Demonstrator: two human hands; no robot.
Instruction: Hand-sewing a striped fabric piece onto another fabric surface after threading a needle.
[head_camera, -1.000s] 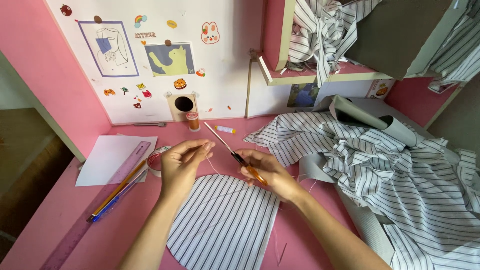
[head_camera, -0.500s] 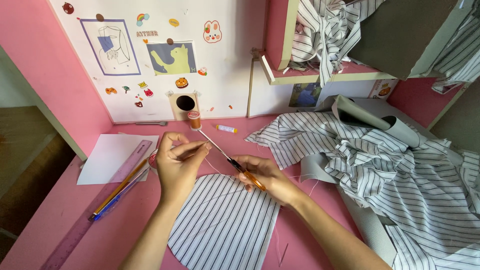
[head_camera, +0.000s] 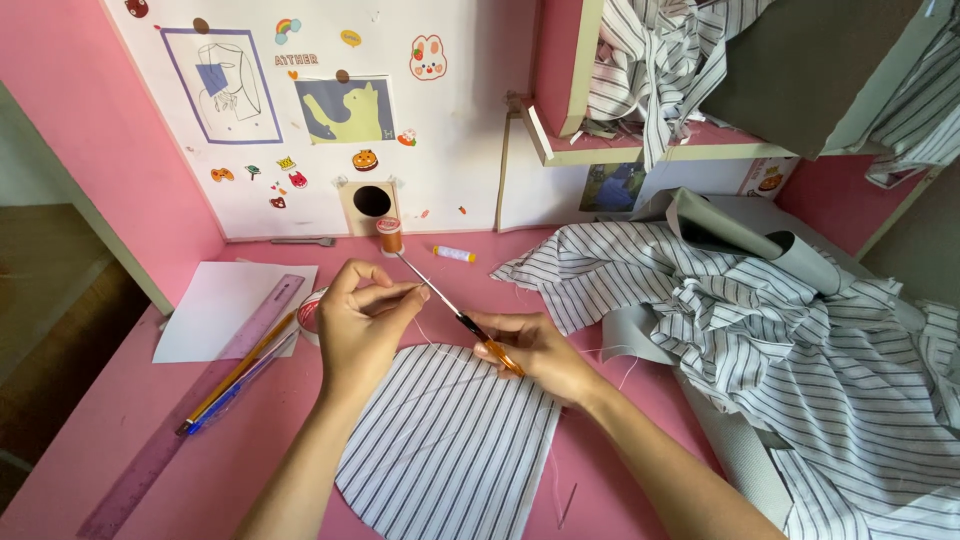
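Nearest the camera, a rounded piece of striped cloth (head_camera: 450, 450) is laid flat on the pink desk (head_camera: 260, 450), and both forearms are stretched over it. At its upper edge, the right hand (head_camera: 535, 350) is closed around the orange handles of a pair of scissors (head_camera: 462, 320), whose thin blades are pointed up and to the left; whether the blades are parted cannot be told. Just to the left, the left hand (head_camera: 360, 325) is raised, thumb and forefinger pinched together on a fine thread (head_camera: 428, 335) right beside the blades. Further left, a purple ruler (head_camera: 190, 420), a yellow pencil (head_camera: 235, 372) and a sheet of white paper (head_camera: 225, 310) are spread out, well apart from the hands. Off to the right, a big heap of striped fabric (head_camera: 790, 340) is piled. Beyond the scissor tips, an orange thread spool (head_camera: 389, 236) is stood upright near the sticker-covered white wall (head_camera: 450, 150).
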